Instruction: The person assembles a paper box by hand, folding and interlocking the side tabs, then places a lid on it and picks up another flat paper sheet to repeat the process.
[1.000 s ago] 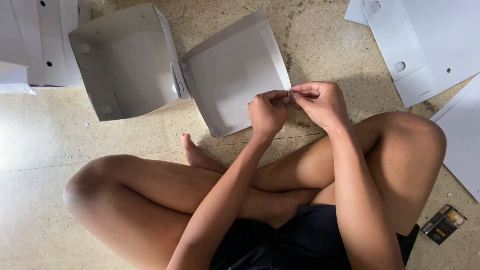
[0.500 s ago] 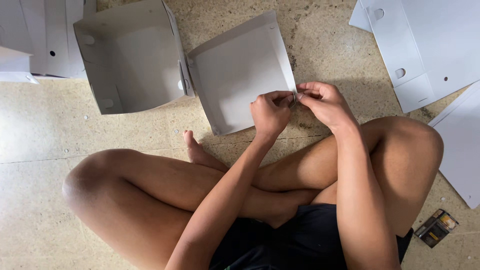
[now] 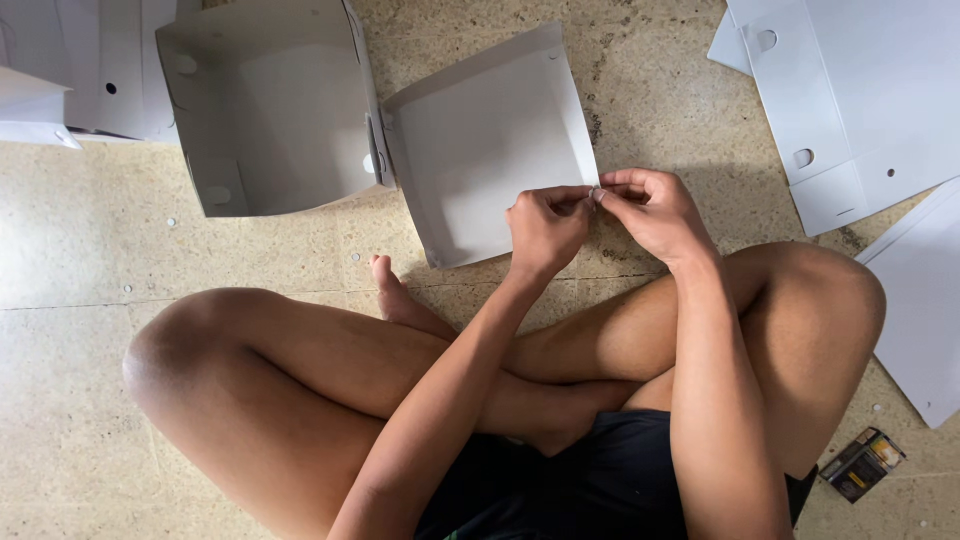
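Note:
A white cardboard box lies open on the speckled floor in front of my crossed legs. It has a deep tray half [image 3: 270, 100] on the left and a shallow lid half [image 3: 480, 150] on the right. My left hand [image 3: 545, 228] and my right hand [image 3: 652, 212] meet at the lid's near right corner [image 3: 592, 180]. The fingertips of both hands pinch the cardboard edge there, thumbs almost touching. What is between the fingertips is too small to tell apart.
Flat white cardboard blanks with punched holes lie at the upper right [image 3: 860, 90] and along the right edge [image 3: 925, 310]. More folded sheets are stacked at the upper left [image 3: 60, 70]. A small dark packet [image 3: 862, 463] lies on the floor by my right knee.
Both hands stay pinched at the same lid corner. The view has drifted slightly, so the box sits a little further right in the picture.

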